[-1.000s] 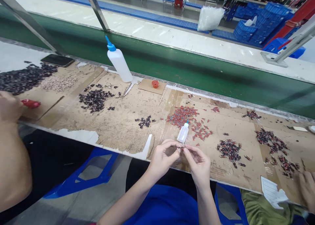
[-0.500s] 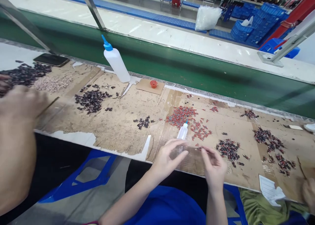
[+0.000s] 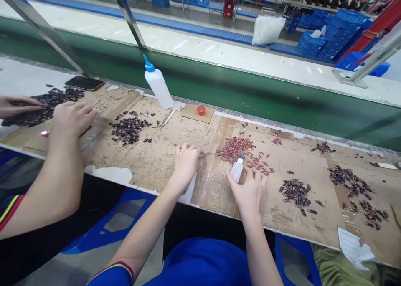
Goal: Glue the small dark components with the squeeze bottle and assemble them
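My left hand [image 3: 186, 160] rests knuckles-up on the cardboard-covered bench [image 3: 156, 160], fingers curled down over a small cluster of dark pieces; the fingertips are hidden. My right hand [image 3: 249, 190] lies flat with fingers spread. Its thumb is beside a small white dropper bottle [image 3: 237, 169] and its fingertips reach loose red pieces [image 3: 260, 165]. A denser pile of red pieces [image 3: 233, 146] lies just beyond the bottle. A mixed dark and red pile [image 3: 294, 191] sits to the right of my right hand.
A co-worker's hands [image 3: 72, 117] work at the left over dark pieces [image 3: 50, 102], near a phone [image 3: 84, 83]. Another dark pile [image 3: 128, 129], a large squeeze bottle [image 3: 158, 85] and a red cap [image 3: 201, 110] stand farther back. The green conveyor [image 3: 250, 89] runs behind. Paper [image 3: 354, 246] lies at the right edge.
My hands, pinched together on a tiny piece near the bench edge, have parted and gone down onto the bench: left to the dark cluster, right beside the dropper bottle. The co-worker's hand moved forward.
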{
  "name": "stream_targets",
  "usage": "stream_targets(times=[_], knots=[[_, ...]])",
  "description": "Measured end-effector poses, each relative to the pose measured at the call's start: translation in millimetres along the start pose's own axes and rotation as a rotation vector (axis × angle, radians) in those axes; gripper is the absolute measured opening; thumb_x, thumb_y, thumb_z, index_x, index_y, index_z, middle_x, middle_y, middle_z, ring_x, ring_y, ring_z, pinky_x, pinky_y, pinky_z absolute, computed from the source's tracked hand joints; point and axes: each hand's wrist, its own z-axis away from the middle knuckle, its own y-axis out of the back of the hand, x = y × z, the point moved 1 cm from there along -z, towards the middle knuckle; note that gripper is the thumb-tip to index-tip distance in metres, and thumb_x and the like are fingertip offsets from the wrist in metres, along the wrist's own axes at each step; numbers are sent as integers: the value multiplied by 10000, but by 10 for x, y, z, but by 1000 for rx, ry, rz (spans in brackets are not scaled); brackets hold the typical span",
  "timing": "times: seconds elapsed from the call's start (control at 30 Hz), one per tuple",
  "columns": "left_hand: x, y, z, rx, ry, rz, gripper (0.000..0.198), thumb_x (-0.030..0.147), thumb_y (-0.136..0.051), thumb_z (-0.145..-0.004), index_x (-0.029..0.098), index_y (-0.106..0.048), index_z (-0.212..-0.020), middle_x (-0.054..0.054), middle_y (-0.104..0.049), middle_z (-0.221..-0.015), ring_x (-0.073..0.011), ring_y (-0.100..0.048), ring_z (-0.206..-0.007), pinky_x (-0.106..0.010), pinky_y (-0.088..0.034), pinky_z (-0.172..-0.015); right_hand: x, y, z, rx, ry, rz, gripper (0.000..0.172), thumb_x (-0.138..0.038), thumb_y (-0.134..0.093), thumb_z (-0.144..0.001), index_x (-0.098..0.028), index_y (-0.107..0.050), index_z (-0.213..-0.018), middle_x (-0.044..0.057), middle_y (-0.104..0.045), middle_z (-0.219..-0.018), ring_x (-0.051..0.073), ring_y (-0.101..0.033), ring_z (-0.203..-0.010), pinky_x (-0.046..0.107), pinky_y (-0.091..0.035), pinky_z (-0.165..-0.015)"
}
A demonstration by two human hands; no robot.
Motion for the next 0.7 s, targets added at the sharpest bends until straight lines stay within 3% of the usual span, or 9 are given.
stream_targets(times=[0.1,0.23,0.43,0.57,0.7], knots=[[12,20,26,-21,-4,-48,289,122,-452,-878,222,-709,-793,-130,-678,-804,-308,-483,-865,-486,-348,-826,-4,-108,-44,-41,23,40,459,-546,-569,-792,-126,-699,-923,192,-599,-965,352,-462,-979,538,-402,-861],[90,84,131,-43,-42,-31,295,122,-442,-889,241,-712,-873,-112,-657,-860,-294,-493,-897,-466,-338,-835,69,-58,-23,-27,-18,-87,354,-455,-501,-846,-143,-661,-890,177,-630,-943,331,-498,-958,510,-421,-857],[355,-31,449,-126,-79,318,135,255,-598,-873,270,-722,-822,-48,-725,-860,-262,-570,-924,-429,-334,-860,169,124,128,-128,-331,-739,419,-486,-671,-734,-174,-601,-1005,80,-692,-877,212,-623,-746,340,-495,-676],[412,-182,658,-26,-7,324,77,257,-673,-831,271,-741,-798,-50,-733,-829,-287,-575,-996,-457,-315,-888,253,140,173,-26,-499,-1091,375,-464,-732,-654,-171,-639,-868,7,-638,-692,116,-516,-539,244,-387,-494],[381,-232,762,31,14,288,99,258,-694,-820,274,-749,-901,-75,-730,-944,-302,-561,-1051,-464,-336,-889,297,90,157,3,-562,-1197,362,-502,-685,-686,-179,-644,-843,9,-630,-689,94,-458,-495,228,-319,-436]])
